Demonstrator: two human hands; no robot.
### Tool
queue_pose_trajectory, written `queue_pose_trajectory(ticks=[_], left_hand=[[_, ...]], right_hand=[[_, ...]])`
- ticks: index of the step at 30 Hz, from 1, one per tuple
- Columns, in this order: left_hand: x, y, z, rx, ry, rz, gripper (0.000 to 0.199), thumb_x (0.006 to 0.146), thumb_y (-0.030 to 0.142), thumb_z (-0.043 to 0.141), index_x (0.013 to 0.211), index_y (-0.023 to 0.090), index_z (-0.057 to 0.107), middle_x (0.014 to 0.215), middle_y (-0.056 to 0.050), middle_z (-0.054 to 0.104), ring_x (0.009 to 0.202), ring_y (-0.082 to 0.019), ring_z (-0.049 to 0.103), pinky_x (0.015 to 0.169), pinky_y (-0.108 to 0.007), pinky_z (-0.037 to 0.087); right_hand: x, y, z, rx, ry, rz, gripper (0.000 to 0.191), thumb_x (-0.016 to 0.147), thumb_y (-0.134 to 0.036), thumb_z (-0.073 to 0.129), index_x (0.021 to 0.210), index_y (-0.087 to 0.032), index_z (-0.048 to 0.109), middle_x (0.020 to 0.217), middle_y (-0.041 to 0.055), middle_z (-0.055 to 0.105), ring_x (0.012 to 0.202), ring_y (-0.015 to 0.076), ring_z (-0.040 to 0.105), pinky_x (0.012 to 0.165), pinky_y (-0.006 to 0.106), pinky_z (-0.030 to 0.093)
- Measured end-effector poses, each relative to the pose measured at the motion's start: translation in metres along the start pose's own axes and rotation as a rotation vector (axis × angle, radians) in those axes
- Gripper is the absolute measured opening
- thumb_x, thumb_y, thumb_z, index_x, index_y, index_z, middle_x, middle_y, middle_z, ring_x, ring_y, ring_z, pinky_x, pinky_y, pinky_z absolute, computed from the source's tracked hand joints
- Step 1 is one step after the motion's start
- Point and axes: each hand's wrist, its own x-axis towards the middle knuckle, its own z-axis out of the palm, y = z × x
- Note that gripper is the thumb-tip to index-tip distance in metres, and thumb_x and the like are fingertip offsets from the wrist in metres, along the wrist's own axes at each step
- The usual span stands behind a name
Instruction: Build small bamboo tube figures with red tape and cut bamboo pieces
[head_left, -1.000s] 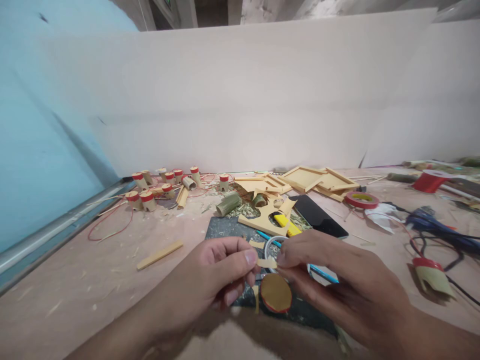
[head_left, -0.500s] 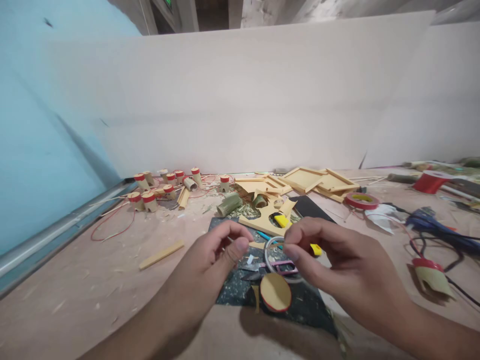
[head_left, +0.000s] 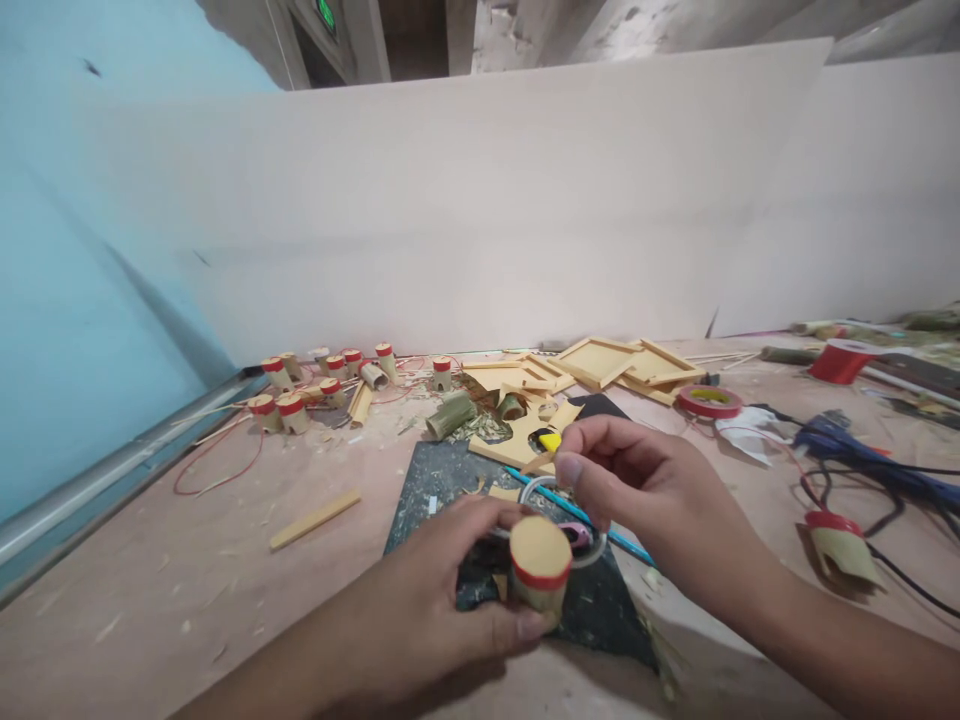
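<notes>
My left hand (head_left: 450,585) is closed round a short bamboo cylinder (head_left: 541,570) with a pale flat wooden top and a red band below it. The cylinder stands upright over the dark mat (head_left: 420,480). Up and to the right, my right hand (head_left: 630,480) pinches a thin tan sliver (head_left: 536,462) between thumb and forefinger; its far end is hidden by the fingers. Behind the cylinder, partly covered, are a clear tape ring (head_left: 534,488), a pink-handled cutting tool (head_left: 577,535) and a blue stick-like pen (head_left: 630,545).
Several red-banded bamboo cylinders (head_left: 291,412) stand at the left. A wooden strip (head_left: 315,520) lies before them. Cut board with round holes (head_left: 495,450), wooden frames (head_left: 596,362), a red tape roll (head_left: 709,402), a red spool (head_left: 840,362) and dark cables (head_left: 900,475) lie further off.
My left hand has moved down and right and taken hold of the bamboo cylinder, which is now upright. My right hand has shifted slightly up and left, still pinching the sliver.
</notes>
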Motion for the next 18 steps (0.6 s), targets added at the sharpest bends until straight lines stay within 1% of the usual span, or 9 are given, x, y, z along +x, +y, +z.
queue_pose_trajectory(ticks=[2, 4, 6, 9, 11, 13, 16, 17, 18], left_hand=[[0.002, -0.001, -0.001, -0.278, -0.01, -0.011, 0.043, 0.096, 0.037, 0.082, 0.133, 0.027, 0.065, 0.13, -0.006, 0.074, 0.12, -0.027, 0.067, 0.103, -0.038, 0.051], [0.003, -0.002, -0.002, -0.462, -0.019, -0.003, 0.042, 0.099, 0.035, 0.08, 0.136, 0.026, 0.062, 0.128, -0.007, 0.076, 0.114, -0.024, 0.071, 0.102, -0.038, 0.053], [0.005, -0.002, -0.003, -0.505, 0.005, -0.016, 0.043, 0.102, 0.035, 0.078, 0.14, 0.025, 0.061, 0.126, -0.008, 0.076, 0.108, -0.02, 0.072, 0.102, -0.037, 0.053], [0.006, -0.003, -0.002, -0.475, 0.068, -0.052, 0.045, 0.106, 0.045, 0.072, 0.144, 0.023, 0.06, 0.118, -0.008, 0.075, 0.106, -0.02, 0.07, 0.102, -0.036, 0.053], [0.006, -0.004, -0.001, -0.501, 0.081, -0.06, 0.054, 0.105, 0.053, 0.071, 0.148, 0.022, 0.058, 0.116, -0.009, 0.073, 0.109, -0.022, 0.069, 0.1, -0.038, 0.055], [0.006, -0.007, 0.002, -0.565, 0.077, -0.068, 0.066, 0.103, 0.057, 0.072, 0.156, 0.023, 0.05, 0.112, -0.009, 0.072, 0.104, -0.023, 0.069, 0.093, -0.037, 0.056], [0.005, -0.012, 0.007, -0.687, 0.104, -0.124, 0.086, 0.103, 0.056, 0.073, 0.169, 0.028, 0.027, 0.101, -0.006, 0.073, 0.089, -0.018, 0.066, 0.08, -0.03, 0.05], [0.006, -0.014, 0.009, -0.729, 0.115, -0.143, 0.089, 0.103, 0.054, 0.073, 0.171, 0.029, 0.021, 0.1, -0.005, 0.073, 0.087, -0.017, 0.065, 0.077, -0.028, 0.047], [0.006, -0.014, 0.01, -0.768, 0.118, -0.152, 0.089, 0.104, 0.052, 0.073, 0.171, 0.03, 0.019, 0.099, -0.004, 0.072, 0.086, -0.017, 0.064, 0.075, -0.027, 0.045]], right_hand=[[0.0, 0.0, 0.0, 0.012, 0.021, 0.0, 0.019, 0.085, -0.032, 0.087, 0.082, -0.021, 0.072, 0.061, -0.0063, 0.06, 0.053, 0.0102, 0.05, 0.05, 0.019, 0.043], [0.001, -0.001, 0.0, 0.013, 0.028, 0.001, 0.02, 0.086, -0.033, 0.087, 0.082, -0.021, 0.072, 0.058, -0.0063, 0.06, 0.052, 0.0102, 0.051, 0.05, 0.02, 0.044], [0.001, -0.001, 0.0, 0.014, 0.024, 0.002, 0.02, 0.087, -0.034, 0.087, 0.083, -0.022, 0.071, 0.057, -0.0067, 0.06, 0.051, 0.0102, 0.052, 0.05, 0.02, 0.044], [0.002, -0.002, -0.001, 0.013, 0.052, -0.012, 0.021, 0.089, -0.034, 0.086, 0.082, -0.022, 0.071, 0.056, -0.0066, 0.061, 0.051, 0.01, 0.052, 0.051, 0.019, 0.045], [0.003, -0.003, -0.001, 0.009, 0.078, -0.027, 0.022, 0.089, -0.033, 0.086, 0.079, -0.022, 0.07, 0.056, -0.0063, 0.061, 0.051, 0.01, 0.052, 0.051, 0.02, 0.046], [0.002, -0.003, -0.001, 0.014, 0.074, -0.029, 0.022, 0.088, -0.033, 0.086, 0.079, -0.022, 0.07, 0.056, -0.0065, 0.06, 0.051, 0.0102, 0.052, 0.051, 0.02, 0.046], [-0.002, -0.004, 0.001, 0.04, -0.024, 0.028, 0.02, 0.085, -0.031, 0.088, 0.082, -0.022, 0.07, 0.06, -0.006, 0.062, 0.053, 0.0104, 0.054, 0.052, 0.02, 0.047], [-0.004, -0.004, 0.002, 0.05, -0.07, 0.054, 0.02, 0.084, -0.03, 0.088, 0.082, -0.021, 0.07, 0.061, -0.0057, 0.063, 0.053, 0.0105, 0.055, 0.053, 0.02, 0.047], [-0.006, -0.004, 0.003, 0.058, -0.114, 0.079, 0.019, 0.084, -0.029, 0.087, 0.081, -0.021, 0.07, 0.062, -0.0054, 0.064, 0.053, 0.0105, 0.056, 0.054, 0.021, 0.048]])
